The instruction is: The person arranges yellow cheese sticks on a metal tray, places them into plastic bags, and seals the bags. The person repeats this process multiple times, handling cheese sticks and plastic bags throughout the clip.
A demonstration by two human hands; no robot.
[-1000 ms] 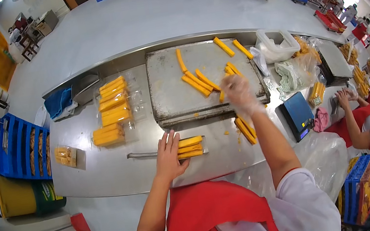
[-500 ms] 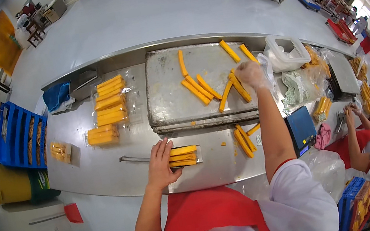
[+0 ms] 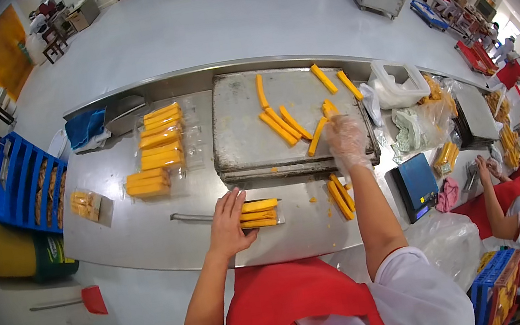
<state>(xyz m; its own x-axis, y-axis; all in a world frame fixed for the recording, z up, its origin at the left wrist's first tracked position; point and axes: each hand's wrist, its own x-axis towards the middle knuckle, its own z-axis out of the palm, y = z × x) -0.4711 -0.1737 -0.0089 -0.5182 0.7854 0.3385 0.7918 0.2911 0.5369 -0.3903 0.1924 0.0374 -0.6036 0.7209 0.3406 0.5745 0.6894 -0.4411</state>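
Our right hand (image 3: 347, 138), gloved, curls over the tray (image 3: 240, 145); our left hand (image 3: 229, 225) spreads across a bundle of yellow sticks (image 3: 260, 215) on the table (image 3: 137, 243), three showing, long axis left-to-right. Whether either grips, we cannot tell. Just beyond our right hand, the nearer one, a single stick (image 3: 329, 108) points mainly away from us. We count eight visible on the tray, at least two loose sticks (image 3: 339, 201) nearer us.

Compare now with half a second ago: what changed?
The right hand moved toward the person and slightly left over the tray, now partly covering yellow sticks; whether it grips one is unclear. Unchanged: the left hand at the stick bundle, the packed sticks.
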